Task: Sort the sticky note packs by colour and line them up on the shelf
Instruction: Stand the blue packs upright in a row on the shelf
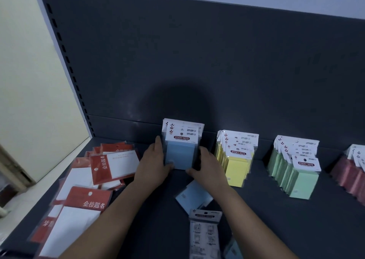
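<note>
Stack of blue packs [180, 157] (white headers) upright, L hand [156, 165] & R hand [207, 167] fingers gripping sides.

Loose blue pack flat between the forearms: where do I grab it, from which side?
Probably pinch the loose blue pack by its exposed left edge, coming from the left: it lies flat and skewed, the right forearm covers its right side, and a face-down pack crowds its near corner.
</note>
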Demonstrator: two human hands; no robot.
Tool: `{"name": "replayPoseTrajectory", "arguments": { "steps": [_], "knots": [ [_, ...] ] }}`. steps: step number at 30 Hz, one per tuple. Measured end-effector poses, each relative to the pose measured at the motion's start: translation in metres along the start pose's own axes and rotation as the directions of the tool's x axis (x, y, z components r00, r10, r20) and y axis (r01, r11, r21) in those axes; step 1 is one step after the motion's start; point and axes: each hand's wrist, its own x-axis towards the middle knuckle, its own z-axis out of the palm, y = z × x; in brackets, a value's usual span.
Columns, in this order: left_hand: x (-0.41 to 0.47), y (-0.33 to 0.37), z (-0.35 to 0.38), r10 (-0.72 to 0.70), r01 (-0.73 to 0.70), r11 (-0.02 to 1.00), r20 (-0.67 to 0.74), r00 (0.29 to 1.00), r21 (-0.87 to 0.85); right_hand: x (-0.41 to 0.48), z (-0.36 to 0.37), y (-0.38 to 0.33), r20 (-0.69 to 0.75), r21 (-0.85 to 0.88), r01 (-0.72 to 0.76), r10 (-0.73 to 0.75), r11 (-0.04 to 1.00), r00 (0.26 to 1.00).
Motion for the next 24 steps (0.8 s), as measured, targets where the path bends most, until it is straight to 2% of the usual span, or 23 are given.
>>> {"name": "replayPoseTrajectory", "arguments": {
  "steps": [2, 3, 4, 6, 8, 10, 13, 16, 19, 22, 24],
  "knots": [
    [-0.015, 0.007, -0.005, 0.05, -0.048, 0.999, -0.139, 0.989, 0.014, -0.017, -0.011, 0.001, 0.031, -0.022, 0.01, -0.01, 1.0, 0.999],
    [-0.024, 0.011, -0.006, 0.094, -0.093, 0.996, -0.173, 0.98, 0.017, -0.026, -0.017, 0.003, 0.045, -0.032, 0.014, -0.012, 0.999, 0.999],
    [-0.032, 0.015, -0.007, 0.13, -0.128, 0.991, -0.15, 0.98, 0.027, -0.036, -0.024, 0.005, 0.071, -0.036, 0.014, -0.011, 0.999, 0.997],
    [-0.047, 0.023, -0.005, 0.153, -0.153, 0.987, 0.011, 0.988, 0.042, -0.054, -0.039, 0.011, 0.19, -0.026, 0.001, 0.004, 1.0, 0.982],
    [-0.057, 0.03, 0.0, 0.112, -0.127, 0.99, 0.191, 0.975, 0.066, -0.07, -0.051, 0.016, 0.387, -0.04, -0.032, 0.044, 0.999, 0.921],
    [-0.061, 0.037, 0.005, 0.063, -0.094, 0.991, 0.273, 0.96, 0.099, -0.077, -0.054, 0.02, 0.477, -0.135, 0.022, 0.045, 0.991, 0.878],
    [-0.061, 0.045, 0.007, -0.025, -0.018, 0.992, 0.339, 0.94, 0.124, -0.08, -0.048, 0.024, 0.42, -0.171, 0.086, -0.006, 0.982, 0.908],
    [-0.061, 0.046, 0.006, -0.048, 0.016, 0.996, 0.385, 0.922, 0.086, -0.084, -0.044, 0.027, 0.388, 0.011, 0.03, -0.032, 0.999, 0.921],
    [-0.063, 0.045, 0.004, -0.021, 0.008, 0.999, 0.393, 0.919, 0.035, -0.089, -0.048, 0.03, 0.35, 0.2, -0.089, 0.013, 0.976, 0.937],
    [-0.068, 0.043, 0.005, -0.045, 0.127, 0.969, 0.353, 0.934, -0.211, -0.09, -0.05, 0.03, 0.21, 0.356, -0.104, 0.028, 0.929, 0.977],
    [-0.074, 0.043, 0.004, -0.072, 0.19, 0.887, 0.28, 0.957, -0.422, -0.089, -0.049, 0.03, 0.079, 0.437, -0.094, 0.065, 0.894, 0.995]
  ]
}}
